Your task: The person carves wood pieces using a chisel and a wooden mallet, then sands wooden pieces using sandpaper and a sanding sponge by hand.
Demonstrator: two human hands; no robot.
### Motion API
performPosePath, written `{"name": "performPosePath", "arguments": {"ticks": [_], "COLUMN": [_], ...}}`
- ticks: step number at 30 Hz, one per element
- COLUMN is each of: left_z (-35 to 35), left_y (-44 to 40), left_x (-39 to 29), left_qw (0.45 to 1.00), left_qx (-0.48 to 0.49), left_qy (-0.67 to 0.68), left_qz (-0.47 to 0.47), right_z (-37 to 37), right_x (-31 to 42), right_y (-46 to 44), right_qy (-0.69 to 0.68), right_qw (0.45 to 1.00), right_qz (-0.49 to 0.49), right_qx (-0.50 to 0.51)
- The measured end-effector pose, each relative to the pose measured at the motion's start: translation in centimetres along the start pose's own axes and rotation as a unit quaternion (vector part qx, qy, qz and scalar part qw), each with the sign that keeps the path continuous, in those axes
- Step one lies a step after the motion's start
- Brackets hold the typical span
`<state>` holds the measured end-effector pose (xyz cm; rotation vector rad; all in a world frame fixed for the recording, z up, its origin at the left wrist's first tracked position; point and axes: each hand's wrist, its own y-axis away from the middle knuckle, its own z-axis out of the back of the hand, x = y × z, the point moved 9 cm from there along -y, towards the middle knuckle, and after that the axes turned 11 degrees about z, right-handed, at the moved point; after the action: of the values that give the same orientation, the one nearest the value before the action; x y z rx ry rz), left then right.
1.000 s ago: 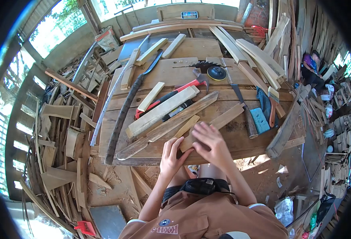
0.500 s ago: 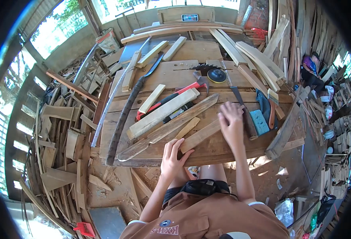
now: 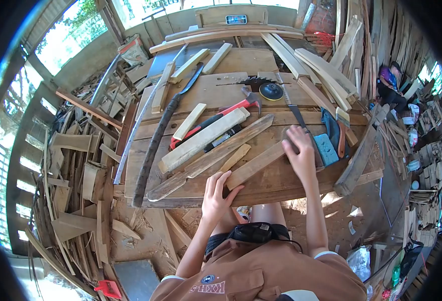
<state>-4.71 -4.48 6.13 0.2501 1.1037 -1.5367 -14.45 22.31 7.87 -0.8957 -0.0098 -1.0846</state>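
My left hand [image 3: 217,193] grips the near end of a flat wooden strip [image 3: 256,165] that lies slanted across the workbench [image 3: 196,198]. Over the strip's far right end is my right hand [image 3: 301,150], its fingers apart and holding nothing; whether it touches the strip I cannot tell. A dark-bladed tool [image 3: 298,115] runs partly behind that hand, with a blue sponge-like block [image 3: 326,149] to its right. Left of the strip lie a small wood piece [image 3: 235,158], a long pointed board [image 3: 231,145], a pale batten [image 3: 203,141] and a red-handled hammer [image 3: 241,104].
A long knife [image 3: 165,123] and a pale rod [image 3: 135,135] lie at the bench's left. A circular saw blade [image 3: 253,81] shows beside a black disc [image 3: 271,91]. A thick timber [image 3: 361,160] juts at the right. Wood scraps surround the bench; a person [image 3: 392,88] sits far right.
My right hand has moved from beside my left hand to the strip's far right end, and then slightly nearer to me. The left hand has stayed on the strip's near end.
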Motion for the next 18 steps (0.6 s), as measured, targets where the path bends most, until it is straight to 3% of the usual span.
{"name": "performPosePath", "arguments": {"ticks": [6,9,14,18], "left_z": [0.2,0.2,-0.1,0.0], "left_y": [-0.1,-0.1,-0.1,0.0], "left_x": [-0.5,-0.2,0.0,0.1], "left_qw": [1.0,1.0,1.0,1.0], "left_qx": [-0.003,-0.004,0.007,0.01], "left_qy": [-0.012,-0.009,-0.002,0.005], "left_qz": [-0.014,-0.003,0.002,-0.004], "right_z": [0.2,-1.0,-3.9,-4.0], "right_x": [-4.5,0.0,11.0,13.2], "right_y": [-1.4,-1.4,1.8,3.4], "right_qy": [0.05,0.05,-0.087,-0.098], "right_qw": [0.994,0.998,0.992,0.987], "right_qz": [-0.045,-0.003,0.08,0.11], "right_qx": [-0.092,-0.028,0.041,0.063]}}
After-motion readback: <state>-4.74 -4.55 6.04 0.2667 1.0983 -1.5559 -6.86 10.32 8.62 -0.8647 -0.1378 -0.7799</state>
